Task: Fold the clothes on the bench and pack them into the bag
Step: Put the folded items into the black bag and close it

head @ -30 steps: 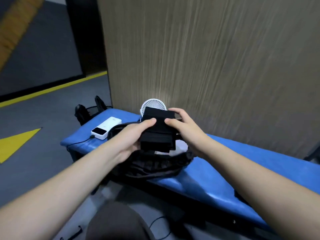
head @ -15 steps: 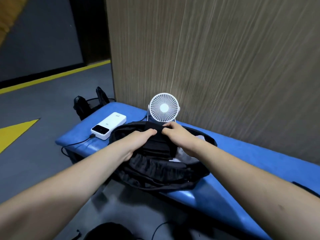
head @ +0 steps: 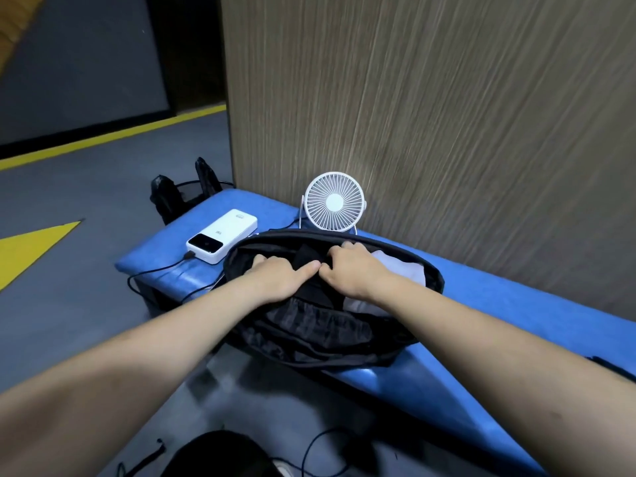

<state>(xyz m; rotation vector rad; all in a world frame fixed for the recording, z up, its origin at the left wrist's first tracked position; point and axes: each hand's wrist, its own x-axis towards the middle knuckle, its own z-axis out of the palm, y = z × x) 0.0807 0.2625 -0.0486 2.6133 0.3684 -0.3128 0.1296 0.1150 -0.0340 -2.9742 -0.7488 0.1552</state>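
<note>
While the black bag (head: 320, 325) lies open on the blue surface (head: 516, 304), a folded black garment (head: 308, 258) inside it is pressed under the left grip (head: 278, 278) and right grip (head: 351, 270), both curled onto it.

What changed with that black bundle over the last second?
Both hands, left and right, carried the folded black garment down from above the bag into its opening, and now press it inside. The fan, power bank and bench stayed put.
</note>
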